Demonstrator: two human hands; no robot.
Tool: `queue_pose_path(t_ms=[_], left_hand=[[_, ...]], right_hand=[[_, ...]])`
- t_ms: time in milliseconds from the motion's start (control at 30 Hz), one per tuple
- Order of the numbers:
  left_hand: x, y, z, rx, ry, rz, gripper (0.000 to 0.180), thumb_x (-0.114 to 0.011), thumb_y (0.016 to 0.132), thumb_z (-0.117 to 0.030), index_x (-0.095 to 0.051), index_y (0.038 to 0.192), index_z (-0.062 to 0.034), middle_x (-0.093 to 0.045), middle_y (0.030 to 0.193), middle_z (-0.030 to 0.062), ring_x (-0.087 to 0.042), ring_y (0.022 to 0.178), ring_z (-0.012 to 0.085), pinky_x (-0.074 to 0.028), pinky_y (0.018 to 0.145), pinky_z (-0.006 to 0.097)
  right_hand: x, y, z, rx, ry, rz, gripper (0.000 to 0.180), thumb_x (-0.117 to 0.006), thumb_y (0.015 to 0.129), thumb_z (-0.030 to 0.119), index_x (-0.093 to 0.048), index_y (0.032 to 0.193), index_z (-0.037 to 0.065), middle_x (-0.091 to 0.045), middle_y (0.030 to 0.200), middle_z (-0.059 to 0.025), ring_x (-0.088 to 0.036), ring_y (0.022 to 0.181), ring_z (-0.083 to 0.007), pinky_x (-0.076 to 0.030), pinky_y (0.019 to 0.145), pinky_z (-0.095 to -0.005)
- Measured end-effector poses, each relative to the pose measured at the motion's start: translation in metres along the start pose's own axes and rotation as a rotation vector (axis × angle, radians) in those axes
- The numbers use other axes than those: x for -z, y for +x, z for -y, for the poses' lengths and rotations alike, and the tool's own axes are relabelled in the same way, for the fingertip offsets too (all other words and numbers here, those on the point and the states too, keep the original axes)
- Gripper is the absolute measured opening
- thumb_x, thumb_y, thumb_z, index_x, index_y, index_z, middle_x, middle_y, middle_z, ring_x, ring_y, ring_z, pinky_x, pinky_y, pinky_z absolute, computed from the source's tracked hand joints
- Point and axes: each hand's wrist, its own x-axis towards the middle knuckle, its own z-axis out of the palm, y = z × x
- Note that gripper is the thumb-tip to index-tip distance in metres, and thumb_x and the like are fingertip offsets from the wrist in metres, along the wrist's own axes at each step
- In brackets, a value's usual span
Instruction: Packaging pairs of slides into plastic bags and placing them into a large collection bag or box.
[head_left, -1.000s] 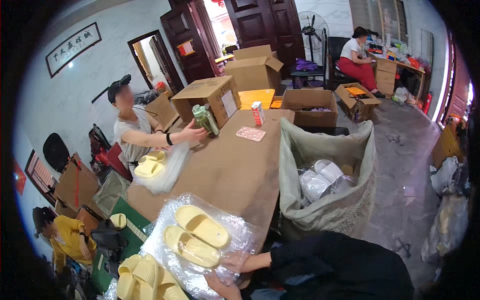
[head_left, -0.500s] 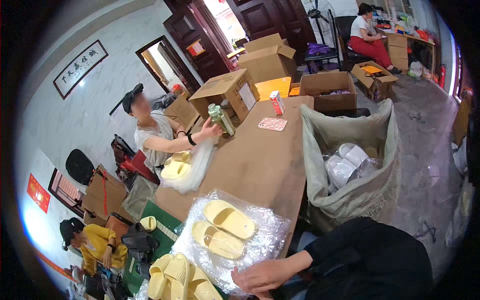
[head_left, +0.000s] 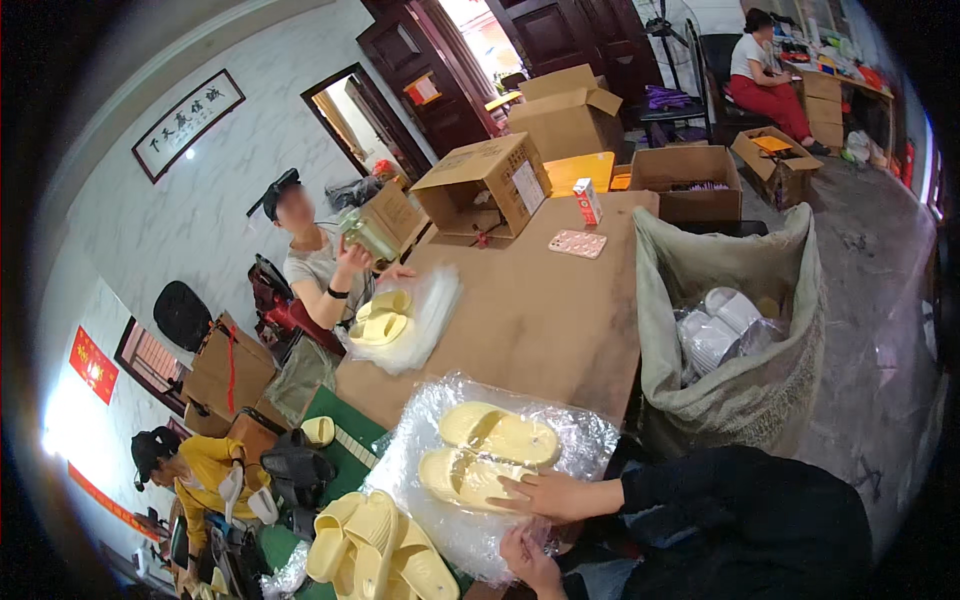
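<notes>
A pair of pale yellow slippers lies on a clear plastic bag at the table's near end. My right hand rests with its fingers stretched out over the nearer slipper's edge. Just below it, my left hand is closed at the bag's near edge, its fingers pinching the plastic. To the left, several more yellow slippers are heaped together.
Across the brown table, a co-worker holds a green bottle beside yellow slippers on plastic bags. A phone, small carton and cardboard box stand farther back. A large sack with bagged white slippers stands right.
My right hand has moved onto the slippers, and my left hand has come into view at the bag. The co-worker has drawn the bottle back from the table. The whole view has shifted slightly.
</notes>
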Motion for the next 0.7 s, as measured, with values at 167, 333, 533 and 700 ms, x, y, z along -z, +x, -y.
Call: queue_pose_path(t_ms=[167,333,533,700], left_hand=[[-0.008,0.002,-0.021,-0.355,0.397,0.114,0.040,-0.060,0.077,-0.002,-0.053,0.116,0.0030,-0.049,0.120,0.0178,-0.043,0.118,0.0326,-0.029,0.106,0.042],[-0.004,0.010,-0.005,0.016,0.166,-0.074,0.047,-0.064,0.075,-0.008,-0.052,0.119,0.0031,-0.048,0.119,0.0252,-0.041,0.119,0.0407,-0.028,0.105,0.049],[0.007,0.010,-0.010,-0.310,0.712,0.312,0.045,-0.066,0.079,-0.018,-0.056,0.119,-0.0021,-0.046,0.127,0.0292,-0.042,0.119,0.0441,-0.032,0.101,0.052],[-0.007,0.014,-0.024,-0.199,0.746,0.368,0.043,-0.064,0.084,-0.020,-0.056,0.124,-0.0078,-0.047,0.132,0.0247,-0.042,0.123,0.0426,-0.034,0.103,0.049]], right_hand=[[-0.002,-0.006,-0.018,-0.035,0.124,0.001,0.044,-0.063,0.073,0.015,-0.055,0.117,0.013,-0.053,0.095,-0.0058,-0.054,0.087,-0.0256,-0.050,0.069,-0.0377],[0.027,0.005,-0.041,-0.165,0.105,-0.144,0.025,-0.060,0.070,0.012,-0.059,0.094,0.007,-0.056,0.095,-0.0058,-0.054,0.088,-0.0261,-0.051,0.070,-0.0364],[0.052,0.010,-0.128,-0.281,-0.577,-0.047,0.018,-0.054,0.076,0.015,-0.064,0.088,0.006,-0.062,0.089,-0.0143,-0.061,0.084,-0.0282,-0.050,0.069,-0.0396],[0.037,-0.036,-0.257,-0.861,-0.665,-0.142,0.017,-0.049,0.083,0.010,-0.063,0.090,0.005,-0.063,0.092,-0.0160,-0.062,0.085,-0.0318,-0.047,0.075,-0.0424]])
